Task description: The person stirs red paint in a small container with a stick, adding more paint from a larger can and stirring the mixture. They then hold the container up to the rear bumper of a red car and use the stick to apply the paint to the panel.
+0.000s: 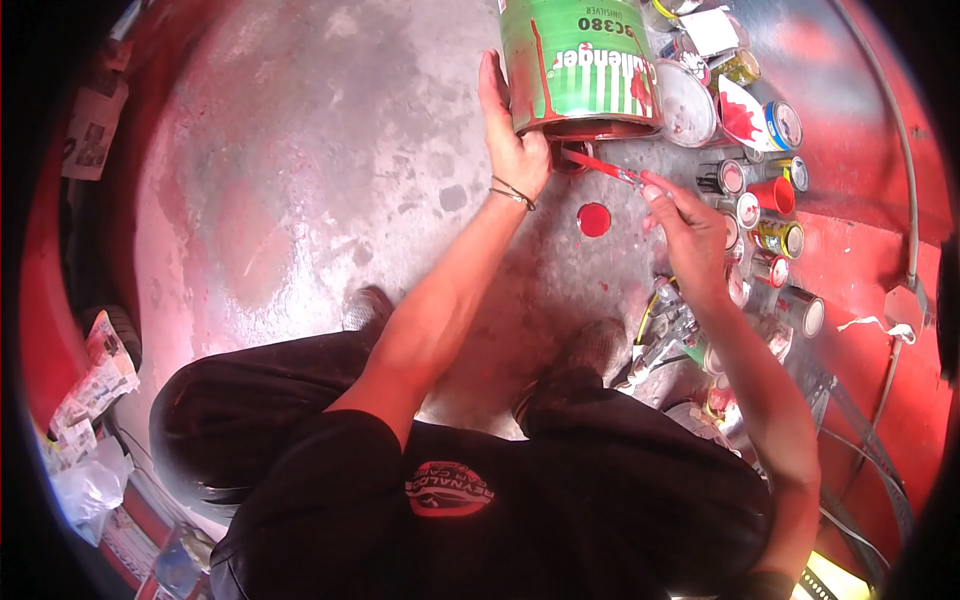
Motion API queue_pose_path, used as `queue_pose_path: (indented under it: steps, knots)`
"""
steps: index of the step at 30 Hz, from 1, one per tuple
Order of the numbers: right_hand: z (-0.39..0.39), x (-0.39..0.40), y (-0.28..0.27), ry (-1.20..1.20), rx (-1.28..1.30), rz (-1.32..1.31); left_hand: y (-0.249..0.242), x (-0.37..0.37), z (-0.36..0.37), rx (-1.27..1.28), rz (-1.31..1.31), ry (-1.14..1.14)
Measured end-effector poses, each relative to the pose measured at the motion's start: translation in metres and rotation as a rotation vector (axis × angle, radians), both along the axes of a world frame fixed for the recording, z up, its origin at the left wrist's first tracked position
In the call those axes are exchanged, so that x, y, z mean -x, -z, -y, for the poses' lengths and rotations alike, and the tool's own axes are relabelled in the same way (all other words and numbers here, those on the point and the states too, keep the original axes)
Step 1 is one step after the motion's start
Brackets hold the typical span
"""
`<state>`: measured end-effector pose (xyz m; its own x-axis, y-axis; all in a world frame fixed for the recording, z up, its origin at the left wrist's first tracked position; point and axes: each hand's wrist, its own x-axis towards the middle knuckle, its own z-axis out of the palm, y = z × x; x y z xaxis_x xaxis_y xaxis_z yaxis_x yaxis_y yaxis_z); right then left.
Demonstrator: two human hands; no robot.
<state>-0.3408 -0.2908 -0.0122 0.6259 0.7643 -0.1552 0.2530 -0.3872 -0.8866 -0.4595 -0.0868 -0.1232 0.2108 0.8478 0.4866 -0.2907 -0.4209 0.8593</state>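
My left hand (520, 150) is wrapped around the lower left side of a large green paint can (590, 70). The can is tilted with its open mouth toward me, its label reads upside down, and red paint streaks its side. My right hand (685, 215) pinches a thin stick (610, 168) coated in red paint, its far end just under the can's rim. A small container (573, 160) with a dark red inside is partly hidden beneath the rim. Nearer to me, a round red lid or paint-filled disc (593, 220) lies on the concrete floor.
Several paint cans (740, 178) and a red cup (773, 195) crowd the floor at right, along a red wall (840, 90). Spray guns or similar metal tools (665, 335) lie near my right knee. Newspaper (100, 370) and a plastic bag (90, 485) sit at far left.
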Motion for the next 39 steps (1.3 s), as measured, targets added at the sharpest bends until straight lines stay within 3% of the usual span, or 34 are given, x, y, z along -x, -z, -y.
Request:
queue_pose_path:
  steps: [10,13,16,19,27,39]
  knots:
    - [0.007,0.004,-0.008,0.010,-0.025,0.054,-0.008,-0.002,-0.005,-0.197,0.034,0.020]
    - [0.010,0.003,-0.009,0.013,-0.024,0.049,-0.007,-0.009,0.001,0.034,0.227,0.163]
    - [0.012,0.003,-0.008,0.013,-0.021,0.038,-0.016,-0.011,0.010,0.038,0.194,0.039]
    - [0.015,0.003,-0.009,0.014,-0.026,0.025,-0.002,-0.003,0.005,-0.129,0.041,0.044]
    - [0.015,0.001,0.003,0.056,-0.022,-0.063,0.026,-0.001,0.009,-0.069,-0.033,0.040]
    - [0.000,-0.003,0.016,0.063,-0.022,-0.075,0.030,-0.008,0.002,0.053,-0.015,0.018]
